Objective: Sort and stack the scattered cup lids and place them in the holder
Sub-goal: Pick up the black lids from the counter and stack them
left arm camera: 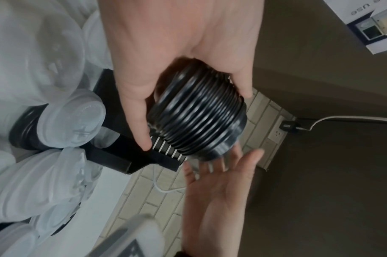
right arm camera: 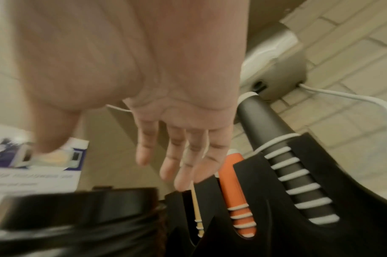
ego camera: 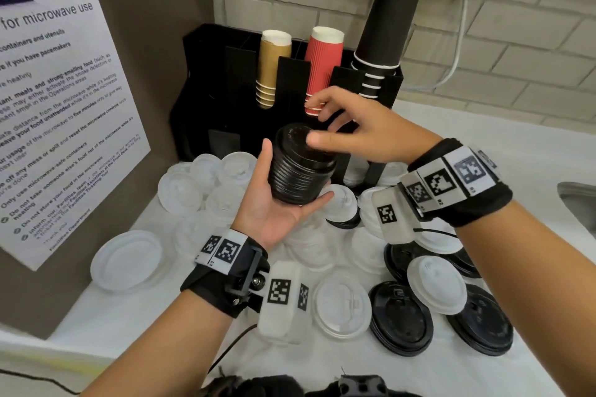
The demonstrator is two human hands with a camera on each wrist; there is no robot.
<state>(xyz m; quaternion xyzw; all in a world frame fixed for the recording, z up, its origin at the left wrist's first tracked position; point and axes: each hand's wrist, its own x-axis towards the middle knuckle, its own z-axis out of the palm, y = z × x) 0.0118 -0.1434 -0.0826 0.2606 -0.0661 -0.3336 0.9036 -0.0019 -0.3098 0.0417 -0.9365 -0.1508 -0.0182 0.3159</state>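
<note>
Between both hands, black lid stack upright

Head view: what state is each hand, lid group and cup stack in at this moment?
Left hand: palm up, fingers curled round the black lid stack.
Black lid stack: nested, held above the counter.
Right hand: fingers straight, over the stack's top.
White lids: scattered loose on the counter.
Black lids: loose, lying flat.
Cup stacks: upside down in the black holder.

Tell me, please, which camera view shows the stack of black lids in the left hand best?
The left wrist view: the stack of black lids fills the centre, each rim countable, with the left hand gripping it. The head view shows it whole but smaller; the right wrist view catches only a blurred edge.
</note>
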